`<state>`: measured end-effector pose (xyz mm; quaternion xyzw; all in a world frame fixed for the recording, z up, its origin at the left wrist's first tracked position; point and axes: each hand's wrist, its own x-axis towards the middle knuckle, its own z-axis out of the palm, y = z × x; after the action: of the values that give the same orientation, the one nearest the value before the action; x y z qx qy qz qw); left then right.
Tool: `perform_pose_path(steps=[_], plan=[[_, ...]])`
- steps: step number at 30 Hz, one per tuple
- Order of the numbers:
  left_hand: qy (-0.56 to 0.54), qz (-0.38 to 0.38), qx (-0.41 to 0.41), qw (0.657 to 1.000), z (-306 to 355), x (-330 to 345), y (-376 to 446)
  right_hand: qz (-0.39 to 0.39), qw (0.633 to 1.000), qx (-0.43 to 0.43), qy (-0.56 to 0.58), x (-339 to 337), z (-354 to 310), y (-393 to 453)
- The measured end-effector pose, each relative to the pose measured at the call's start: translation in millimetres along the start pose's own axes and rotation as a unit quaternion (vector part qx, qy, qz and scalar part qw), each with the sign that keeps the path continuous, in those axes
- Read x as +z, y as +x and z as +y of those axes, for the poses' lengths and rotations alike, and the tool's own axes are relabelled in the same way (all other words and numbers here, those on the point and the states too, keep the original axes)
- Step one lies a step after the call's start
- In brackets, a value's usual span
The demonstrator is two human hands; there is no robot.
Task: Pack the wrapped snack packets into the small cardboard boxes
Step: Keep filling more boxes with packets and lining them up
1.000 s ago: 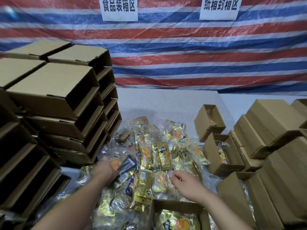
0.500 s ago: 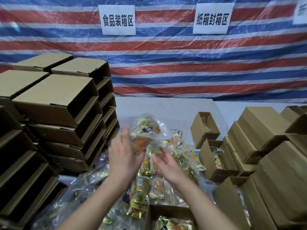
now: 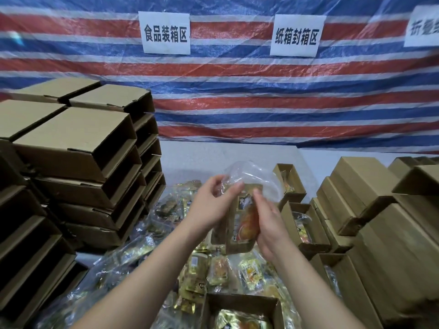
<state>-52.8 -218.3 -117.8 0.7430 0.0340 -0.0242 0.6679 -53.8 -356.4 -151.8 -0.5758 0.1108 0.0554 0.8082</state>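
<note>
Both hands hold one clear-wrapped bundle of snack packets [image 3: 245,217] upright above the pile. My left hand [image 3: 211,205] pinches the crinkled clear plastic at its top left. My right hand [image 3: 268,224] grips its right side. Below lies a heap of gold and orange snack packets [image 3: 221,269] on the table. An open small cardboard box [image 3: 273,305] with a packet inside sits at the bottom edge, close to me.
Stacks of empty open-fronted boxes [image 3: 78,167] rise on the left. Open boxes holding packets [image 3: 306,224] and closed boxes [image 3: 370,191] stand on the right. A striped tarpaulin [image 3: 237,96] with paper signs hangs behind the grey table [image 3: 213,157].
Both hands rose from the pile, lifting a wrapped bundle. It moved up and to the right, and now stands upright between them.
</note>
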Motion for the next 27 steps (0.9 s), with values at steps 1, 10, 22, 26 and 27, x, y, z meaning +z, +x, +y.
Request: perform_pose_path(steps=[1,10,22,26,27], plan=[[-0.045,0.011,-0.005,0.999,4,1,1,-0.002,1.0,0.006,-0.014,1,0,-1],[-0.09,0.115,0.075,0.986,7,19,3,0.014,0.991,-0.08,-0.105,-8,3,-12],[-0.197,-0.062,-0.035,0.978,45,27,7,-0.073,0.983,-0.15,-0.081,-16,8,-22],[-0.148,-0.026,-0.008,0.989,43,29,13,-0.092,0.992,-0.074,0.051,-24,-1,-25],[-0.132,-0.015,-0.005,0.991,40,30,12,-0.102,0.991,-0.056,0.073,-26,-4,-25]])
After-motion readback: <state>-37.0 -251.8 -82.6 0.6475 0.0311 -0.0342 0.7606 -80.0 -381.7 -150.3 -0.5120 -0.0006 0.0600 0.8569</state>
